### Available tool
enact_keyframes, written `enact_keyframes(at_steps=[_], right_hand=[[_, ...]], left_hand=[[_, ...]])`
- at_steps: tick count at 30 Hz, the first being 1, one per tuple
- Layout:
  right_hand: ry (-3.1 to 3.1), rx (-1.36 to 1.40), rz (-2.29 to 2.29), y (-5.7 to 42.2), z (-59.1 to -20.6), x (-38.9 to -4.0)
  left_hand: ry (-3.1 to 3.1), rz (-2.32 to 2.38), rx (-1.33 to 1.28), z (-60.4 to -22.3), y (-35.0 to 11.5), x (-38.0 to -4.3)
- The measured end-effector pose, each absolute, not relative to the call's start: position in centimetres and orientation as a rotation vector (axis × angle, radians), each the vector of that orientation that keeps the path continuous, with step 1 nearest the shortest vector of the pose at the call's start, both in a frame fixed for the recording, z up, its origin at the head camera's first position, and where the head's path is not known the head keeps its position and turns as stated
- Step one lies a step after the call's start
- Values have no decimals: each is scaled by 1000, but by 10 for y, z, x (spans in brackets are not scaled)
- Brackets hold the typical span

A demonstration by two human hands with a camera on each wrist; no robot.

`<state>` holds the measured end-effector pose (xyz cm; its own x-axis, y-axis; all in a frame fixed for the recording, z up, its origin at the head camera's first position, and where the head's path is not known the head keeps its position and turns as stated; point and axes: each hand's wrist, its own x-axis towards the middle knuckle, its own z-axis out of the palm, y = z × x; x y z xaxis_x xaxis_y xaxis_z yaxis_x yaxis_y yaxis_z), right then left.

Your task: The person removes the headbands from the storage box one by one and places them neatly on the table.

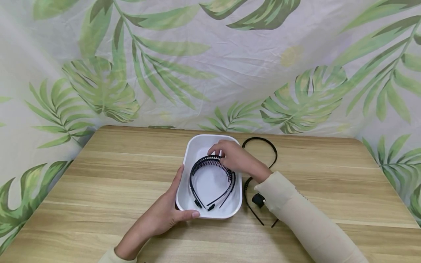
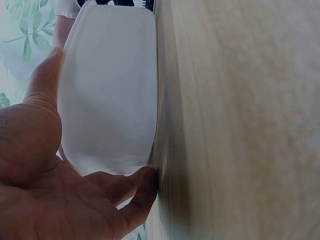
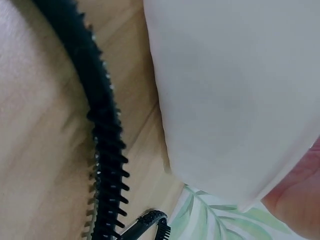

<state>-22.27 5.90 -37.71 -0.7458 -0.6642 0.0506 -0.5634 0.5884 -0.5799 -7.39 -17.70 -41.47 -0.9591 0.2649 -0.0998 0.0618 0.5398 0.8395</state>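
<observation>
A white tub (image 1: 212, 215) stands on the table with several thin black headbands (image 1: 193, 171) lying inside, their toothed arches toward the far end. My left hand (image 1: 166, 210) grips the tub's near left corner, thumb on the near rim and fingers along the left side. In the left wrist view the fingertips (image 2: 146, 182) bend under the wall near the tabletop. My right hand (image 1: 232, 156) reaches over the tub's right rim, its thumb and fingers pinching the top of a headband; the palm hides part of the arches.
Just right of the tub, more black headbands (image 1: 275, 148) lie on the wooden table (image 1: 115, 175), partly under my right forearm. A small black piece (image 1: 258, 200) shows beside the right sleeve. A leaf-print cloth (image 1: 184, 73) hangs behind the table's far edge.
</observation>
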Motion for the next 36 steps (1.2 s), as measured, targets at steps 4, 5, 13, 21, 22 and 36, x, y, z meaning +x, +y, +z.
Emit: enact_keyframes(at_steps=[4, 5, 13, 21, 22, 36], right_hand=[[2644, -1020, -873, 59, -376, -224], [2643, -1017, -873, 59, -376, -224], [2642, -997, -869, 61, -371, -225], [2615, -993, -910, 64, -369, -228], [2612, -998, -914, 64, -369, -228], [2613, -1019, -944, 66, -361, -226]], left_hand=[[2558, 1386, 272, -414, -177, -74], [2557, 1385, 268, -414, -177, -74], [2547, 1373, 240, -413, -176, -75], [2554, 1369, 240, -412, -176, -75], [2554, 1368, 238, -412, -176, -75], [2551, 1365, 219, -412, -176, -75]])
